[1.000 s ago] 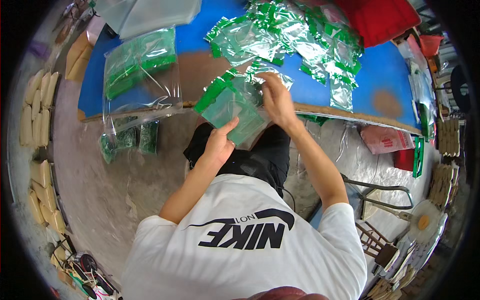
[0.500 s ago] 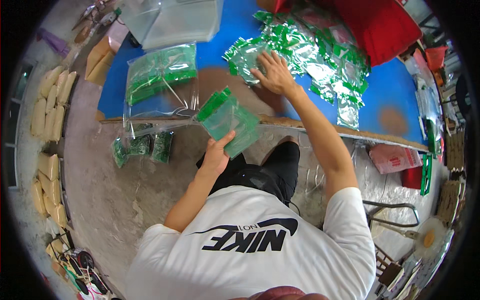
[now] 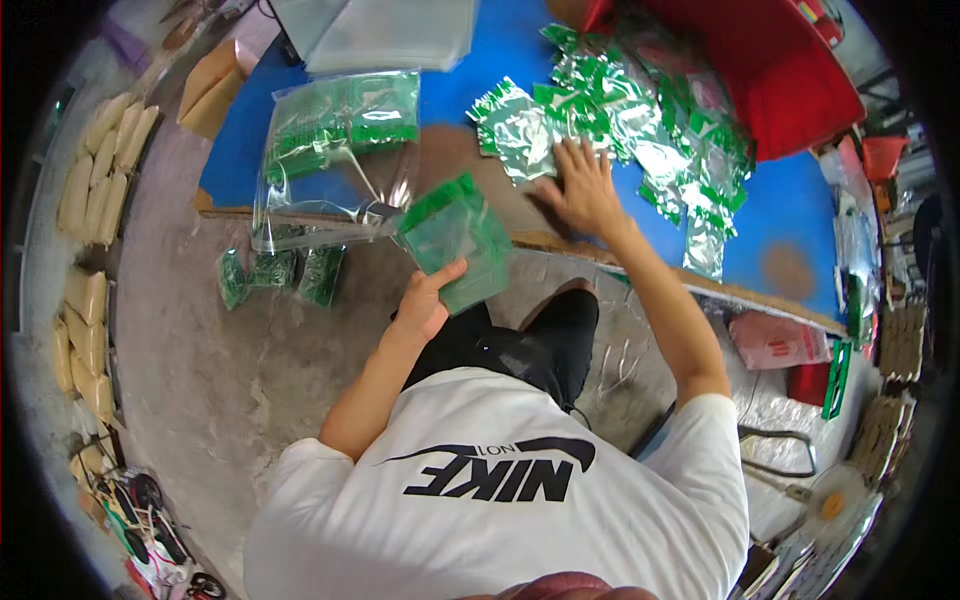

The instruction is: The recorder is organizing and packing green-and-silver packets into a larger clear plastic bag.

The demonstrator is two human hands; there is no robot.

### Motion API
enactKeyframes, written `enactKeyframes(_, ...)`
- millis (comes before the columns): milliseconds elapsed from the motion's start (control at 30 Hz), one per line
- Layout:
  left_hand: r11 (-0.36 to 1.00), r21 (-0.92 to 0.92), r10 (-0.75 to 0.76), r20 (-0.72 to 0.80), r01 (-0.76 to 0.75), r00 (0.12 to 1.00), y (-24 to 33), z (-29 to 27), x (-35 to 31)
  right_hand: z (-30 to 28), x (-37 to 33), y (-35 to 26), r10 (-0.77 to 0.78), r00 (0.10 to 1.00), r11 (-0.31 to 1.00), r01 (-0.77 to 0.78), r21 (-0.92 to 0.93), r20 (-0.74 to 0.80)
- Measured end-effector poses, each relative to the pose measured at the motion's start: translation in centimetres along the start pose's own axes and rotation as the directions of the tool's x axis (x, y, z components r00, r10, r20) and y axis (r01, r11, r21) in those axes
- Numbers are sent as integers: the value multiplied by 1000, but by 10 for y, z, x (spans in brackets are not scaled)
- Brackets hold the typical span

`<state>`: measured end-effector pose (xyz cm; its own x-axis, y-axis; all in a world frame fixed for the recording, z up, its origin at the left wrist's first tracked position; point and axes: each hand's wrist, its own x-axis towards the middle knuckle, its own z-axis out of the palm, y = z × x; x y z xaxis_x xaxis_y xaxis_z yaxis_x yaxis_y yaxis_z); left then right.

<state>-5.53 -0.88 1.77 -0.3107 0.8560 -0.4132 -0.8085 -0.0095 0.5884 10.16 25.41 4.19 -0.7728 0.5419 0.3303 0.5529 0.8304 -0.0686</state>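
A small stack of clear packets with green ends (image 3: 455,235) is held by my left hand (image 3: 428,298), its thumb pressed on top, in front of the table edge. My right hand (image 3: 585,190) reaches over the table with its fingers apart. The fingertips lie at the near edge of a loose pile of shiny green-and-clear packets (image 3: 635,125); whether they touch one I cannot tell. Left of the stack, a large clear bag (image 3: 340,130) filled with rows of similar packets lies on the table, its open end hanging over the edge.
The blue table (image 3: 225,165) has a worn brown patch near my hands. A red bin (image 3: 760,80) lies tipped behind the pile. Clear plastic sheets (image 3: 400,35) sit at the back left. Filled green bags (image 3: 272,268) rest on the floor below the table.
My right hand has drawn back slightly toward me and to the right, off the packet it covered at the pile's left edge. My left hand still grips the stack.
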Motion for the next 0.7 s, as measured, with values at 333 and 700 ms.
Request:
enactKeyframes(333,998,-41,-46,92,50,995,-5,-8,3,-17,28,-28,-22,1000,976,24,218,-10)
enactKeyframes(700,987,-157,-20,114,38,993,-4,-14,-3,-34,33,-36,-68,987,900,124,419,-145)
